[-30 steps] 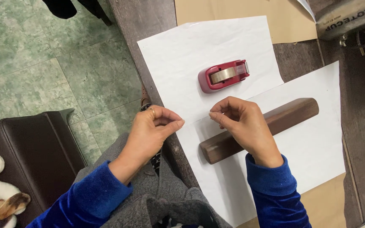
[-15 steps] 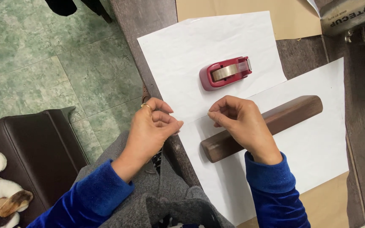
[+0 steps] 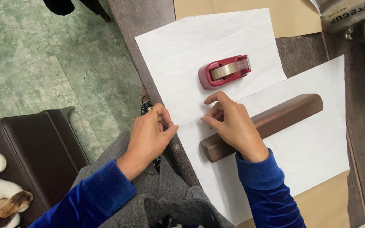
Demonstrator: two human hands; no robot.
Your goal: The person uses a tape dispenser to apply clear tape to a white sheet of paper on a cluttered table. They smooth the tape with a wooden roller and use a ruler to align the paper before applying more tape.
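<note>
Left hand [image 3: 151,135] and right hand [image 3: 233,124] pinch a strip of clear tape, probably, over the seam between two white paper sheets [image 3: 199,55] at the counter [image 3: 300,50] edge. Risk: slack tape curls, sticks crooked. Wooden block [image 3: 284,114] and red dispenser [image 3: 224,71] lie beside.
</note>
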